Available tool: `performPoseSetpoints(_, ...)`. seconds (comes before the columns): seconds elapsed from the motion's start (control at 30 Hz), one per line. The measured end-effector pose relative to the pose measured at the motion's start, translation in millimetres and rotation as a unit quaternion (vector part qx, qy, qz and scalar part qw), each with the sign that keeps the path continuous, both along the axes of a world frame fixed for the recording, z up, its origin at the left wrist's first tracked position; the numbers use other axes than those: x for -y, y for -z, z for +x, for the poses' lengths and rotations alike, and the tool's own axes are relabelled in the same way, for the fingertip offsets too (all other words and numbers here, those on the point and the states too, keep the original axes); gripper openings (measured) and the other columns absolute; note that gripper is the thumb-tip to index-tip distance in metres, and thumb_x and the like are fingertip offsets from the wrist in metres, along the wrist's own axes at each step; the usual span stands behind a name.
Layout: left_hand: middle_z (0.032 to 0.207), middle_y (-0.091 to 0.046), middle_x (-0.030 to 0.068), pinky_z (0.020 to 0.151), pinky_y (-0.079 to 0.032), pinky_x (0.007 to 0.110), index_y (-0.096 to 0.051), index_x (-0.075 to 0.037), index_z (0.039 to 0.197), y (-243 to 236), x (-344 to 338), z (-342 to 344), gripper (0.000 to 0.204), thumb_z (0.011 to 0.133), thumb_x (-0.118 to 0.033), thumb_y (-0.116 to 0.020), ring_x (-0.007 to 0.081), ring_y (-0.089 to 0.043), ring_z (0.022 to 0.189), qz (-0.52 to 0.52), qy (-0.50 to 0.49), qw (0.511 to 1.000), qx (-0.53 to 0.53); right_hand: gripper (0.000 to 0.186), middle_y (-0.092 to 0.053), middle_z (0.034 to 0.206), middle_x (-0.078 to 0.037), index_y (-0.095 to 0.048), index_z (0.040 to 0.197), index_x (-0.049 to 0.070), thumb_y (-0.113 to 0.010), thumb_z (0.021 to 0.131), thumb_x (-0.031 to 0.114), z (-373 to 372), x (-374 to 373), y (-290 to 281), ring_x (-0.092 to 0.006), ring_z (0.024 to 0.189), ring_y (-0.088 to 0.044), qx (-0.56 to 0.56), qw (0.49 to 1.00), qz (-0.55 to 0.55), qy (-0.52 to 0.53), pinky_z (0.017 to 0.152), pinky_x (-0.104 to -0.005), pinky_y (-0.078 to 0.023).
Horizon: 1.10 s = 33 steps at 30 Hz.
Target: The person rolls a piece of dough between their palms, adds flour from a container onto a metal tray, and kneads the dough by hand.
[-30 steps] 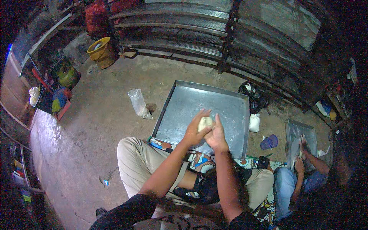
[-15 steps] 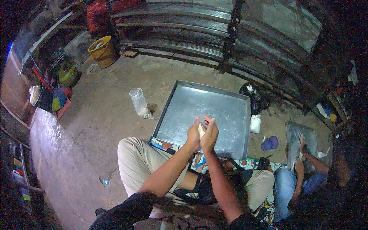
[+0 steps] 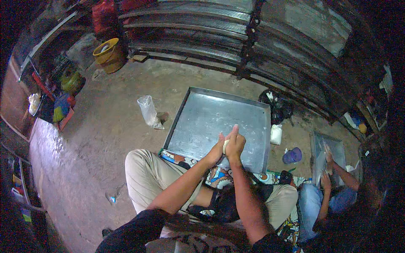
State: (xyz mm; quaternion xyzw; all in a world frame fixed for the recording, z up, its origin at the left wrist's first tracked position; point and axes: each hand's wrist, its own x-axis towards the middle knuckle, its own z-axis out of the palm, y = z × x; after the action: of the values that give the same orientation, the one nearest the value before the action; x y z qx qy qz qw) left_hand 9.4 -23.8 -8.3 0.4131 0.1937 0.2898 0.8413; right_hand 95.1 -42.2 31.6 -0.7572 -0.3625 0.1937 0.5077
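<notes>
A pale, dough-like lump (image 3: pixel 225 147), mostly hidden, is clasped between left hand (image 3: pixel 216 152) and right hand (image 3: pixel 235 146), over the near part of a shallow, smudged metal tray (image 3: pixel 202 114). Around the tray on rough floor (image 3: pixel 105 130) sit a clear, crinkled plastic bag (image 3: pixel 148 110), a glossy black bag (image 3: pixel 278 109) and a translucent purple cup (image 3: pixel 292 156).

Your tray (image 3: pixel 202 122) is smooth metal with a dull shine, your trousers (image 3: pixel 141 179) matt cloth; around you, the floor (image 3: pixel 93 139) looks like rough concrete, the bag (image 3: pixel 147 109) thin, glossy plastic, the bucket (image 3: pixel 110 59) plastic.
</notes>
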Motion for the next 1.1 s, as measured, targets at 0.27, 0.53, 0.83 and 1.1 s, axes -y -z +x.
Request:
performPoseSetpoints(0.27,0.113,-0.064,0.0137,0.097,-0.041,0.035,-0.053,0.002,0.128,-16.2,-5.3,-4.2,0.061,0.102,-0.048,-0.032,0.0199,-0.056,0.108,0.269,-0.022,0.939,-0.214,0.063,-0.065,0.071,-0.016,-0.06,0.073,0.0,-0.032,0.1,0.05,23.5,-1.3,22.9,-0.0361,0.067,-0.062,-0.057,0.997,0.051,0.028,0.069,-0.0453,-0.048)
performPoseSetpoints(0.53,0.087,-0.067,0.0087,0.073,-0.049,0.032,-0.063,0.003,0.106,-13.0,3.1,-5.1,0.033,0.098,-0.028,-0.054,0.0147,-0.06,0.079,0.23,-0.164,0.936,-0.208,0.044,-0.058,0.11,-0.021,-0.054,0.11,-0.001,-0.036,0.101,0.038,16.4,-15.6,22.9,-0.0363,0.104,-0.056,0.088,0.988,0.125,0.023,0.091,-0.0459,-0.042)
performPoseSetpoints(0.83,0.105,-0.066,0.0167,0.088,-0.048,0.038,-0.064,-0.003,0.111,-37.3,-6.6,-11.3,0.026,0.088,-0.014,-0.059,0.0332,-0.062,0.098,0.444,-0.199,0.837,-0.25,0.06,-0.065,0.09,-0.015,-0.063,0.098,0.003,-0.042,0.094,0.06,31.3,-15.7,40.8,-0.0279,0.085,-0.063,-0.421,0.902,-0.001,-0.099,0.077,-0.0403,-0.048)
performPoseSetpoints(1.1,0.151,-0.017,0.0221,0.115,-0.016,0.043,-0.009,-0.003,0.15,1.5,-6.4,-12.8,0.089,0.077,-0.013,-0.06,0.0395,-0.018,0.14,0.518,-0.068,0.822,-0.226,0.062,-0.065,0.065,-0.011,-0.067,0.069,0.003,-0.05,0.092,0.058,22.6,-10.2,7.4,-0.0211,0.064,-0.063,-0.053,0.985,-0.134,-0.096,0.061,-0.0363,-0.047)
